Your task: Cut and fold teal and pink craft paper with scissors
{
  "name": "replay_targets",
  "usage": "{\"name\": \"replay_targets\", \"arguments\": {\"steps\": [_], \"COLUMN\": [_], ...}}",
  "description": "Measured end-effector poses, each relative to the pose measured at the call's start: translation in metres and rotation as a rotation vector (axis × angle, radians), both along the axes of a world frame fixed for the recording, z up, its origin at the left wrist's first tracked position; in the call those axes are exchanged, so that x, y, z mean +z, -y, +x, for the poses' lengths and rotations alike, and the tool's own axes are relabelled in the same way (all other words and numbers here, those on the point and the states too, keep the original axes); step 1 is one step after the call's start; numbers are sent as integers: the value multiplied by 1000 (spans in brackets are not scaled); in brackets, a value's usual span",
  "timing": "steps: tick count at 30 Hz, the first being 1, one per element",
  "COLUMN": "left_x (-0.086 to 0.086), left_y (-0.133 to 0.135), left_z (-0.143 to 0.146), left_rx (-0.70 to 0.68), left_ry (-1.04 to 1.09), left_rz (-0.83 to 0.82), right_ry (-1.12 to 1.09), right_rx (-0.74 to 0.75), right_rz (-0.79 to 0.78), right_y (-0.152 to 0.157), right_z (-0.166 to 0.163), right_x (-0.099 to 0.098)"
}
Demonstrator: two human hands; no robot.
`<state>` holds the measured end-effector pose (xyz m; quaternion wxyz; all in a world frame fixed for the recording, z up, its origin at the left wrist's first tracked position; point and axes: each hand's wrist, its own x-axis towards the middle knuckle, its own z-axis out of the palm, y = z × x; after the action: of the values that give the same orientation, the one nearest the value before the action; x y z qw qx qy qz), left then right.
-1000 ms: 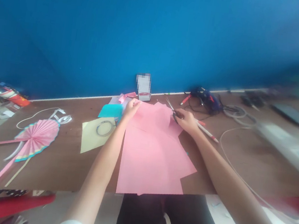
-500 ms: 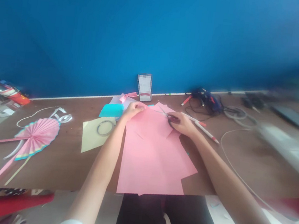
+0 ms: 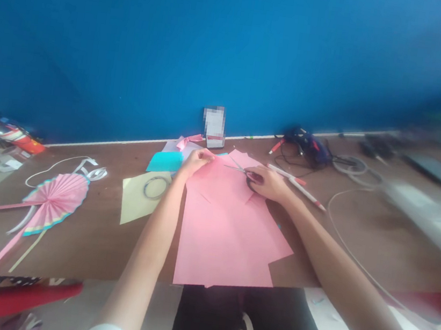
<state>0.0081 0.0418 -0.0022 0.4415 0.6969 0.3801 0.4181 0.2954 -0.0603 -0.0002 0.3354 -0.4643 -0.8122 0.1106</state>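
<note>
Pink paper point(image 3: 221, 241) lies in overlapping sheets on the brown table, reaching its front edge. At the far left of it, my left hand point(image 3: 196, 163) pinches a pink piece of paper near its top edge, thumb and fingers closed. My right hand point(image 3: 265, 181) is closed round the handles of a pair of scissors point(image 3: 238, 168). Their blades point left over the pink paper, parted, towards my left hand. Whether the blades touch the paper's edge I cannot tell.
Left of my arm are a yellow sheet point(image 3: 136, 205) with a ring point(image 3: 155, 188), a turquoise piece point(image 3: 164, 162) and a pleated pink paper fan point(image 3: 57, 200). A phone point(image 3: 214, 126) stands by the wall. Right are a white-and-red pen point(image 3: 309, 195), cables point(image 3: 352, 167) and a power strip point(image 3: 427, 216).
The scissor blades have spread a little further apart. Both hands keep nearly the same place, and the view has shifted only slightly.
</note>
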Motion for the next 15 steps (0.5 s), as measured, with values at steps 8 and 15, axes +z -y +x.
{"name": "replay_targets", "arguments": {"steps": [8,15], "left_x": [-3,0], "left_y": [-2,1], "left_z": [0,0], "left_rx": [11,21], "left_ry": [15,-9], "left_rz": [23,16], "right_ry": [15,46], "right_rx": [19,20], "right_rz": [-30,-16], "right_y": [3,3], "right_z": [6,2], "right_x": [6,6]}}
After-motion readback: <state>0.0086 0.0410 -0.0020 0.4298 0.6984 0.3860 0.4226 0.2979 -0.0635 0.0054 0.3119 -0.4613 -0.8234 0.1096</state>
